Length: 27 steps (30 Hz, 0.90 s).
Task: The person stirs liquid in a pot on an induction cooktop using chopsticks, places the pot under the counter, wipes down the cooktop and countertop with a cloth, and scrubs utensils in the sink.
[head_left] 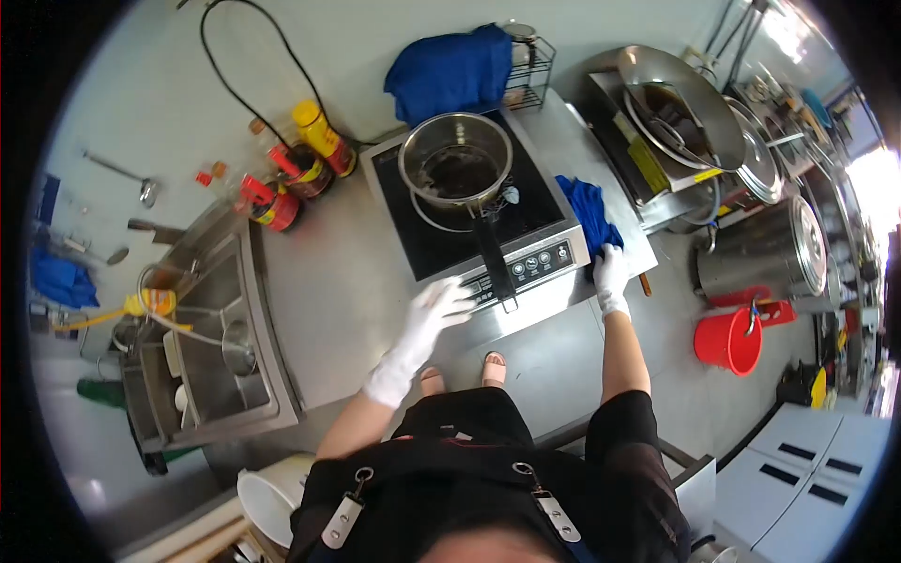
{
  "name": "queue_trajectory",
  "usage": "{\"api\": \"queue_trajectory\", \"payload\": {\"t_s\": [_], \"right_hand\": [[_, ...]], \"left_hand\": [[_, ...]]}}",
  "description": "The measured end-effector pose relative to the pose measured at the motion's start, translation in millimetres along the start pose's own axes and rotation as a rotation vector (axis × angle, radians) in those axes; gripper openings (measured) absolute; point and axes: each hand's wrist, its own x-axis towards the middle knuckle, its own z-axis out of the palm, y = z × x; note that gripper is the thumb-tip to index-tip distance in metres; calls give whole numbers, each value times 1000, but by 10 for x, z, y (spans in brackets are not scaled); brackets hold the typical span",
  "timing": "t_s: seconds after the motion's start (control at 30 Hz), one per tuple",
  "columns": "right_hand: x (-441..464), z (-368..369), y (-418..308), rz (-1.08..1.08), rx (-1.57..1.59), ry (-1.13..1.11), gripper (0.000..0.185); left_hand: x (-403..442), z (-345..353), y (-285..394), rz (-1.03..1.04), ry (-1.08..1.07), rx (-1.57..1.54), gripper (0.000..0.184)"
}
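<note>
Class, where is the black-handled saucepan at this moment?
In the head view, the saucepan stands on the induction cooktop, just above the picture's centre, left of the blue cloth at the right hand.

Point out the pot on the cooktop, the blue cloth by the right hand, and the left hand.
Pot (pixel 457 134): head view, on its far inner wall.
Blue cloth (pixel 589 208): head view, on its folds.
Left hand (pixel 433 314): head view, on its gloved back.
</note>
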Motion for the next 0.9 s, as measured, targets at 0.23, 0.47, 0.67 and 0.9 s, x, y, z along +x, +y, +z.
{"api": "queue_trajectory", "payload": {"t_s": [0.23, 0.47, 0.67, 0.9], "right_hand": [[-644, 5, 324, -46, 285, -43, 21], [-1133, -977, 46, 272, 1200, -179, 18], [-1198, -1219, -214, 228, 1631, -208, 21], [-999, -1167, -567, 217, 1692, -185, 23]], "left_hand": [[501, 639, 25, -131, -153, -531, 30], [514, 727, -1, -12, 32, -366, 18], [461, 383, 58, -38, 58, -182, 19], [235, -108, -13, -31, -12, -18, 17]]}}
